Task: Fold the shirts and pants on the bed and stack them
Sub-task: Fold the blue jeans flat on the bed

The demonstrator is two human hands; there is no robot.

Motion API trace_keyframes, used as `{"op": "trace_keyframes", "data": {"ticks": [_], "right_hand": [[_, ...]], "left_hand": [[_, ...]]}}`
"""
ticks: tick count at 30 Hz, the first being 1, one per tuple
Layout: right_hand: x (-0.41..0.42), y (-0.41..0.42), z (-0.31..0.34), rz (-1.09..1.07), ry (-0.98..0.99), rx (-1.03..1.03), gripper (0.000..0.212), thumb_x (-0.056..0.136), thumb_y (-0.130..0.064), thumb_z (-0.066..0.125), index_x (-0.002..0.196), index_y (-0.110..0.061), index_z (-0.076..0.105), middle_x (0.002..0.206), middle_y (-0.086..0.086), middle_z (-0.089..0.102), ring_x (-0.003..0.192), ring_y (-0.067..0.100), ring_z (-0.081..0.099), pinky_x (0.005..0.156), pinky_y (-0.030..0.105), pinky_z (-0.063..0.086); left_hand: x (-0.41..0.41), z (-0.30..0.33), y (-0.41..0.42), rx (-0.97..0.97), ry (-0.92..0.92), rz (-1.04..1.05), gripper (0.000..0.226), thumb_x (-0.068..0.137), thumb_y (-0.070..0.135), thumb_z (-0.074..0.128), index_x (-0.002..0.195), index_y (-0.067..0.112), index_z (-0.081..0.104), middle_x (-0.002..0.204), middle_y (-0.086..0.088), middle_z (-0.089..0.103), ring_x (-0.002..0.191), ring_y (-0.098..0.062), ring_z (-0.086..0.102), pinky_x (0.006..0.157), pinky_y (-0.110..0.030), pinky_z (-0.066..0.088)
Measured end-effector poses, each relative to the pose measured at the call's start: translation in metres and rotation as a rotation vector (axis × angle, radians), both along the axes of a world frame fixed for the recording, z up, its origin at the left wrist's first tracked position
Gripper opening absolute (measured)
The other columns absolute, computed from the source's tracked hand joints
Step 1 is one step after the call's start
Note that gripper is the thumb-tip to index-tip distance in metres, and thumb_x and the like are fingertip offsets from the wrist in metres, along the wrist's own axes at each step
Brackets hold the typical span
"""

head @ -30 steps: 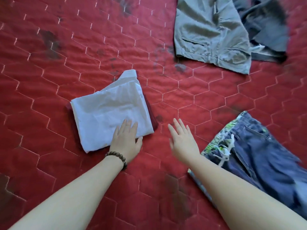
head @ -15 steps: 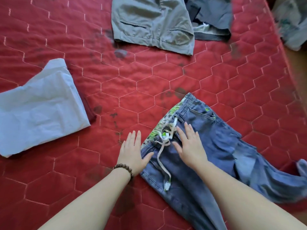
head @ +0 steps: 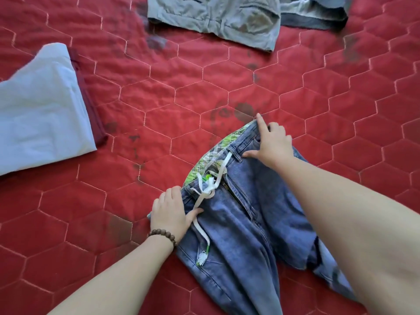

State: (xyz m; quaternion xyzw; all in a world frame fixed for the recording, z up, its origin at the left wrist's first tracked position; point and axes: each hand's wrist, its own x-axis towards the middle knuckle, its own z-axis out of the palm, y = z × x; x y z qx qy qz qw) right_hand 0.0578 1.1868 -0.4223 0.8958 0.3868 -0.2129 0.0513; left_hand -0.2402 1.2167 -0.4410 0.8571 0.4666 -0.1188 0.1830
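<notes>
Denim jeans [head: 241, 226] are being positioned: left hand [head: 169, 215] and right hand [head: 273, 145] are gripping the waistband's two ends. Next: smoothing flat, folding legs together.

Jeans [head: 245, 223] on bed [head: 159, 110] near front right, folded shirts [head: 43, 114] far left, shorts [head: 218, 17] behind

Jeans [head: 245, 235] legs cut off at bottom edge; white folded shirt [head: 43, 119] clipped left; grey pants [head: 218, 17] clipped top.
</notes>
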Motion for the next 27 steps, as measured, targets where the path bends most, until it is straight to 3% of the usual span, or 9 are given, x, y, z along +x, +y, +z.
{"op": "trace_keyframes", "data": {"ticks": [2,5,8,14,20,27], "right_hand": [[-0.002,-0.007,0.002,-0.134,0.095,0.042,0.112,0.066,-0.056,0.079,0.150,-0.020,0.013,0.129,0.014,0.050,0.120,0.033,0.047,0.096,0.045,0.041],[-0.011,-0.028,0.007,-0.229,0.169,0.121,0.077,0.069,-0.048,0.080,0.123,-0.012,0.039,0.116,0.012,0.062,0.110,0.034,0.056,0.088,0.042,0.043],[-0.025,-0.054,0.022,-0.278,0.199,0.213,0.062,0.071,-0.046,0.078,0.112,-0.014,0.043,0.104,0.008,0.065,0.102,0.033,0.058,0.085,0.042,0.043],[-0.047,-0.112,0.089,-0.426,0.275,0.432,0.052,0.065,-0.042,0.082,0.102,-0.021,0.052,0.088,-0.003,0.064,0.086,0.024,0.061,0.074,0.037,0.048],[-0.079,-0.184,0.229,-0.532,0.184,0.648,0.043,0.062,-0.037,0.087,0.089,-0.020,0.058,0.078,-0.009,0.061,0.079,0.019,0.058,0.063,0.027,0.036],[-0.130,-0.237,0.463,-0.424,0.003,0.873,0.046,0.060,-0.035,0.089,0.092,-0.021,0.059,0.084,-0.007,0.063,0.079,0.015,0.057,0.067,0.025,0.036]], "left_hand": [[-0.004,0.005,0.004,-0.047,0.042,-0.002,0.058,0.073,0.070,0.058,0.095,0.018,0.044,0.093,0.000,0.058,0.091,-0.025,0.058,0.075,-0.034,0.040],[-0.021,0.013,0.009,-0.137,0.091,0.043,0.050,0.079,0.069,0.051,0.088,0.021,0.038,0.094,0.000,0.061,0.090,-0.025,0.062,0.069,-0.035,0.043],[-0.044,0.026,0.013,-0.146,0.126,0.032,0.045,0.085,0.065,0.048,0.083,0.022,0.037,0.092,-0.002,0.065,0.089,-0.027,0.063,0.066,-0.033,0.043],[-0.063,0.085,0.007,-0.073,-0.081,0.020,0.041,0.085,0.061,0.053,0.073,0.024,0.037,0.065,0.005,0.053,0.071,-0.027,0.061,0.054,-0.031,0.037],[-0.079,0.205,-0.011,-0.016,-0.284,-0.072,0.044,0.082,0.056,0.060,0.066,0.025,0.034,0.058,0.006,0.049,0.067,-0.031,0.060,0.053,-0.032,0.034],[-0.108,0.418,-0.004,0.197,-0.608,-0.274,0.041,0.079,0.052,0.067,0.068,0.024,0.040,0.056,0.007,0.046,0.056,-0.024,0.047,0.053,-0.030,0.031]]}}
